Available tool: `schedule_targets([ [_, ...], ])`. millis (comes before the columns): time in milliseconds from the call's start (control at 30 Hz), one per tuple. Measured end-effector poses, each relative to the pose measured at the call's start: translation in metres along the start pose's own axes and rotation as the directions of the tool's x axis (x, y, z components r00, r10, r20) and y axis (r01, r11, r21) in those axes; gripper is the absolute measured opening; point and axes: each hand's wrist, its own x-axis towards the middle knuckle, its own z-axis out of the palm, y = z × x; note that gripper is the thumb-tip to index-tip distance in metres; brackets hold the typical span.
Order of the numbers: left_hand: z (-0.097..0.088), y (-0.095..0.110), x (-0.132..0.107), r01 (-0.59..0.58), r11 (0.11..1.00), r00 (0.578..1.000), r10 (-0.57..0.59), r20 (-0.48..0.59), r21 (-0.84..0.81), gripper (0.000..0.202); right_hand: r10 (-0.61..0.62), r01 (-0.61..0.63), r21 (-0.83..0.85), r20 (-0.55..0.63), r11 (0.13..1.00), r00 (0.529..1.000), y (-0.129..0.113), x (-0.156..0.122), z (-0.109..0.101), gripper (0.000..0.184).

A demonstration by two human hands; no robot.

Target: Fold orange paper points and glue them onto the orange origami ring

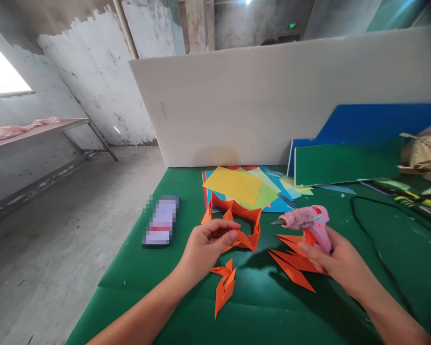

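My left hand pinches the near side of an orange folded-paper ring, its thumb and forefinger closed on the paper. In my right hand is a pink hot glue gun, its metal nozzle pointing left toward the ring and apart from it. Beneath the glue gun lie several pointed orange folded-paper pieces, partly covered by the right hand. Another orange folded piece rests on the green table just below my left hand.
Coloured paper sheets are stacked behind the ring. A phone-like object, blurred out, lies at left. A black cord curves along the right. Green board and a white panel stand at the back. A utility knife lies far right.
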Motion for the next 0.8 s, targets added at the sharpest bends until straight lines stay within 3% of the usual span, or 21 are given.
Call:
schedule_targets([
  [100,-0.001,-0.006,0.004,-0.001,0.997,1.0,0.003,-0.027,0.082,0.019,-0.176,0.143,-0.257,-0.111,0.956,0.978,-0.005,-0.003,0.006,0.04],
  [233,-0.003,-0.01,0.007,0.017,0.992,1.0,-0.014,-0.027,0.128,0.023,-0.297,0.238,-0.388,-0.097,0.89,0.95,-0.003,-0.007,0.011,0.032],
  [467,-0.002,-0.009,0.008,-0.011,0.988,1.0,0.013,-0.014,0.156,0.02,-0.377,0.3,-0.539,-0.035,0.787,0.926,-0.001,-0.011,0.013,0.031],
  [800,-0.002,-0.005,0.009,-0.04,0.977,0.999,0.044,-0.013,0.209,0.022,-0.408,0.349,-0.575,0.029,0.74,0.912,0.004,-0.008,0.009,0.027],
])
